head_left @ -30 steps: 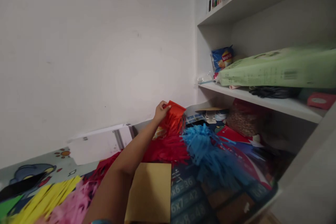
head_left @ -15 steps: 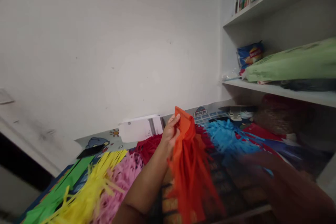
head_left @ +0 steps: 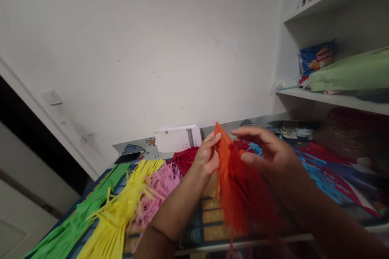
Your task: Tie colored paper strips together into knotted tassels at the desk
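My left hand (head_left: pixel 209 151) pinches the upper band of an orange paper fringe (head_left: pixel 232 186), whose cut strips hang down over the table. Just to its right is my right hand (head_left: pixel 267 149), thumb and fingers apart beside the fringe's top; whether it touches the paper I cannot tell. Behind the hands lies a dark red fringe (head_left: pixel 184 159). Left of my forearm are a pink fringe (head_left: pixel 161 182), a yellow fringe (head_left: pixel 114 218) and a green fringe (head_left: pixel 80 220). A blue fringe (head_left: pixel 319 174) is partly hidden behind my right hand and arm.
A printed mat (head_left: pixel 214 215) covers the table. White packets (head_left: pixel 176 139) lean against the wall, with a dark phone-like slab (head_left: pixel 129 158) to their left. Shelves (head_left: pixel 331 99) rise at the right, holding a snack bag (head_left: pixel 317 58) and a green plastic bag (head_left: pixel 349 73).
My right hand has come in from the lower right to the top of the orange fringe. My left hand still holds it. The view has turned a little left.
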`<state>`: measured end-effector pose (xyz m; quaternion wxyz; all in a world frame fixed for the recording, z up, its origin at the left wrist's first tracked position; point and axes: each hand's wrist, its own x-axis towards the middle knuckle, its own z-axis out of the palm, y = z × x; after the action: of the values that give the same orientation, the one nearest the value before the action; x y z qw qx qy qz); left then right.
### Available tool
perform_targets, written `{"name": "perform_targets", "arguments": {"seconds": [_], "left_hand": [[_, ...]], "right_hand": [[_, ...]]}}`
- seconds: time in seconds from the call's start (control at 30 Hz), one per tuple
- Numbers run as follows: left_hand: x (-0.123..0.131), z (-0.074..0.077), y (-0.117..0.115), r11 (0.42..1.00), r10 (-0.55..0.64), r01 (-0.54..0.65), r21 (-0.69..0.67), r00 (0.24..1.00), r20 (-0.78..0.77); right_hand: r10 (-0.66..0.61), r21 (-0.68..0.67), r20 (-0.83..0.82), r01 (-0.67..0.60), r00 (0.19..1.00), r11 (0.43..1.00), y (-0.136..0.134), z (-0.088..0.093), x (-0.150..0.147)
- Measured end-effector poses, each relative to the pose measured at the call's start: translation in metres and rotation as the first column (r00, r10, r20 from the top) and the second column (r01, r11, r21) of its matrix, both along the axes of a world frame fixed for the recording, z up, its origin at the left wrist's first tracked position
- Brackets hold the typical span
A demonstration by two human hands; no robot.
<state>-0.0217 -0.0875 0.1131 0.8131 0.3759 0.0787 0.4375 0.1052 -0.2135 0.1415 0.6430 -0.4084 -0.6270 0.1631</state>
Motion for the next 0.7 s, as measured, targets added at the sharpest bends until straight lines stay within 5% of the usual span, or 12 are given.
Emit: {"name": "perform_targets", "arguments": {"seconds": [0.7], "left_hand": [[-0.0049,-0.0086,0.0072,0.995,-0.095,0.095,0.011,0.995,0.038]], "right_hand": [[-0.087,0.159,0.172,0.06,0.981,0.986,-0.0015,0.0033,-0.0097]]}}
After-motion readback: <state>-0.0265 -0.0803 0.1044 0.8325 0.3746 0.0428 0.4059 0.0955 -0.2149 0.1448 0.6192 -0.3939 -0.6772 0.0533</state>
